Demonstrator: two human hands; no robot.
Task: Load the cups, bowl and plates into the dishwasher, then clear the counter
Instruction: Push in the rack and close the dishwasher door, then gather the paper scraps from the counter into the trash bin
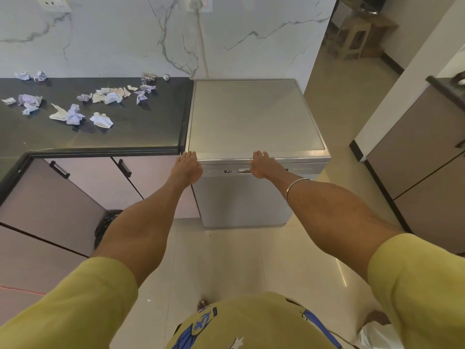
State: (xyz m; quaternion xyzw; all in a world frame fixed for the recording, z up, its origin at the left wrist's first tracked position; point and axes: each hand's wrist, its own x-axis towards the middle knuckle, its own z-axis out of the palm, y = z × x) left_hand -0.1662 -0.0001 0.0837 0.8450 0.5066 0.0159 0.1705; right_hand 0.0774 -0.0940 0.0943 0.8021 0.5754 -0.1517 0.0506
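Against the closed silver freestanding dishwasher (254,157), both hands are pressing its door's top edge: left hand (187,167) flat-fingered, right hand (261,165) lying open by the handle. No dishes are showing, so loading seems finished; crumpled white and lilac paper scraps (73,107) are still littering the black surface (141,129) left of it.

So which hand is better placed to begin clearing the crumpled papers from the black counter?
Probably the left hand: it rests at the silver dishwasher's top-left corner, next to the black counter holding the crumpled papers.

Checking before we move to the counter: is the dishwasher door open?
No. The dishwasher door stands upright and closed, with the left hand and right hand at its top front edge.
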